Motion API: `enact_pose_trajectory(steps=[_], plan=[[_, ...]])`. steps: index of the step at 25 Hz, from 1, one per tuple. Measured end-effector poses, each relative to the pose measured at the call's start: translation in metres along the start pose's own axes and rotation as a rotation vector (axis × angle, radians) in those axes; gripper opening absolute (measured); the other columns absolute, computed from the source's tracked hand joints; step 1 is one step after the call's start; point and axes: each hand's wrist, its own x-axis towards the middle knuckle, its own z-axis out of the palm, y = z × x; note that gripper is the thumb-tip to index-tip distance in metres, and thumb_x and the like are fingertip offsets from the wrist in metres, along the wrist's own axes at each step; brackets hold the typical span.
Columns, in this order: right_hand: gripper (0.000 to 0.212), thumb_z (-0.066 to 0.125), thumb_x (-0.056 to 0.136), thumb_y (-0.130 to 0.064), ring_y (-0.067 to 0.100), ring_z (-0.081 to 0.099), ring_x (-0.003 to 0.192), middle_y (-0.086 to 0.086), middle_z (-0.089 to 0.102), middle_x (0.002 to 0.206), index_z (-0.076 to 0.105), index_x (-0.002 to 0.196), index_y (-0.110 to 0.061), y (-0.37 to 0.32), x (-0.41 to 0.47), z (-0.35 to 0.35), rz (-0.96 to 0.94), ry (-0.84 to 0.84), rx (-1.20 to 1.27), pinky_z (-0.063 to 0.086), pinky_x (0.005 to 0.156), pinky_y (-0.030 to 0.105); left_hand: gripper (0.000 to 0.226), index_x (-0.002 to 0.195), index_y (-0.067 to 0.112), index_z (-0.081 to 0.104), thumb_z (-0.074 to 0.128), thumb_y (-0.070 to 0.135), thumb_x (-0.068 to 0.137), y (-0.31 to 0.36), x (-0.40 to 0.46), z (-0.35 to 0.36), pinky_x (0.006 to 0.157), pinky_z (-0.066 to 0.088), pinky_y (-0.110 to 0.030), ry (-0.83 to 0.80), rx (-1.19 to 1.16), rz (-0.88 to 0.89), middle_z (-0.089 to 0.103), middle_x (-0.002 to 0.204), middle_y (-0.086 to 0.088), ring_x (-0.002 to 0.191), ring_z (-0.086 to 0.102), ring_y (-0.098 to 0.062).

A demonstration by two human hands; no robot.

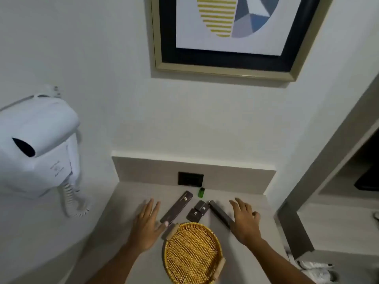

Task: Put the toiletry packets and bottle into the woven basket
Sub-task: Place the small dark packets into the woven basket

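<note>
A round yellow woven basket (192, 253) with nothing in it sits on the pale counter near me. Behind it lie a long dark packet (177, 207) on the left, two small dark square packets (198, 211) in the middle and another long dark packet (220, 214) on the right. A small green bottle (201, 192) stands further back by the wall. My left hand (147, 224) rests flat and open, its thumb tip touching the near end of the left long packet. Resting open too, my right hand (244, 219) is beside the right long packet.
A white wall-mounted hair dryer (34, 144) with a coiled cord hangs at the left. A black socket plate (190, 178) sits in the low backsplash. A framed picture (227, 33) hangs above. A shelf unit edge (320, 181) borders the counter's right side.
</note>
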Motion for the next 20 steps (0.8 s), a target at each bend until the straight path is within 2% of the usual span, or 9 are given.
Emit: enact_pose_trajectory(steps=[3, 4, 6, 7, 8, 11, 16, 18, 20], plan=[[0.062, 0.062, 0.086, -0.025, 0.024, 0.037, 0.131, 0.001, 0.039, 0.150, 0.035, 0.142, -0.027, -0.004, 0.014, 0.024, -0.080, -0.166, 0.030, 0.036, 0.101, 0.043, 0.111, 0.149, 0.018, -0.020, -0.007, 0.090, 0.066, -0.037, -0.013, 0.043, 0.122, 0.007, -0.047, -0.090, 0.051, -0.003, -0.028, 0.158, -0.005, 0.151, -0.018, -0.024], [0.064, 0.063, 0.086, -0.021, 0.025, 0.037, 0.130, 0.000, 0.038, 0.150, 0.034, 0.143, -0.026, -0.006, 0.020, 0.030, -0.148, -0.224, 0.007, 0.037, 0.100, 0.041, 0.105, 0.153, 0.017, -0.011, -0.007, 0.084, 0.073, -0.044, -0.022, 0.055, 0.121, 0.013, -0.047, -0.081, 0.122, -0.002, -0.021, 0.161, -0.007, 0.153, -0.009, -0.026], [0.072, 0.063, 0.083, -0.009, 0.026, 0.034, 0.134, 0.001, 0.033, 0.154, 0.031, 0.145, -0.026, -0.013, 0.041, 0.045, -0.296, -0.304, -0.044, 0.037, 0.101, 0.041, 0.090, 0.153, 0.015, 0.032, -0.004, 0.068, 0.090, -0.058, -0.027, 0.079, 0.106, 0.042, -0.046, -0.095, 0.153, 0.004, 0.019, 0.160, -0.013, 0.145, 0.037, -0.033], [0.078, 0.063, 0.081, -0.002, 0.028, 0.031, 0.136, 0.002, 0.031, 0.155, 0.028, 0.147, -0.025, -0.018, 0.052, 0.052, -0.365, -0.307, -0.077, 0.036, 0.102, 0.042, 0.084, 0.144, 0.015, 0.050, 0.001, 0.063, 0.096, -0.062, -0.028, 0.089, 0.100, 0.048, -0.045, -0.117, 0.150, 0.014, 0.035, 0.153, -0.012, 0.134, 0.052, -0.032], [0.082, 0.062, 0.080, 0.003, 0.028, 0.029, 0.139, 0.004, 0.029, 0.156, 0.026, 0.148, -0.025, -0.024, 0.064, 0.058, -0.425, -0.301, -0.099, 0.035, 0.104, 0.042, 0.079, 0.138, 0.015, 0.057, 0.007, 0.061, 0.098, -0.062, -0.030, 0.097, 0.103, 0.046, -0.045, -0.150, 0.163, 0.014, 0.043, 0.149, -0.013, 0.130, 0.056, -0.032], [0.081, 0.060, 0.082, -0.001, 0.030, 0.021, 0.144, 0.005, 0.023, 0.159, 0.023, 0.149, -0.026, -0.044, 0.094, 0.072, -0.583, -0.319, -0.177, 0.024, 0.114, 0.047, 0.073, 0.143, 0.016, 0.052, 0.023, 0.064, 0.096, -0.074, -0.030, 0.126, 0.109, 0.024, -0.047, -0.137, 0.180, 0.015, 0.044, 0.152, -0.018, 0.137, 0.048, -0.037], [0.059, 0.045, 0.095, -0.047, 0.029, 0.021, 0.141, 0.003, 0.027, 0.158, 0.029, 0.148, -0.027, -0.063, 0.111, 0.097, -0.716, -0.418, -0.306, 0.022, 0.113, 0.054, 0.081, 0.156, 0.028, 0.025, 0.047, 0.066, 0.089, -0.081, -0.030, 0.142, 0.117, 0.017, -0.050, -0.016, 0.134, 0.033, 0.013, 0.168, -0.009, 0.154, 0.012, -0.030], [0.056, 0.043, 0.094, -0.050, 0.028, 0.027, 0.138, 0.004, 0.038, 0.152, 0.038, 0.143, -0.025, -0.070, 0.109, 0.094, -0.712, -0.385, -0.326, 0.024, 0.110, 0.051, 0.080, 0.157, 0.028, 0.024, 0.048, 0.065, 0.089, -0.081, -0.031, 0.141, 0.118, 0.015, -0.049, 0.000, 0.144, 0.022, 0.012, 0.168, -0.009, 0.154, 0.011, -0.029], [0.053, 0.053, 0.091, -0.045, 0.027, 0.032, 0.135, 0.004, 0.045, 0.145, 0.044, 0.139, -0.024, -0.074, 0.107, 0.084, -0.685, -0.308, -0.223, 0.024, 0.108, 0.048, 0.080, 0.157, 0.026, 0.025, 0.047, 0.065, 0.090, -0.079, -0.030, 0.139, 0.119, 0.015, -0.048, 0.018, 0.138, 0.015, 0.015, 0.167, -0.010, 0.153, 0.013, -0.030]])
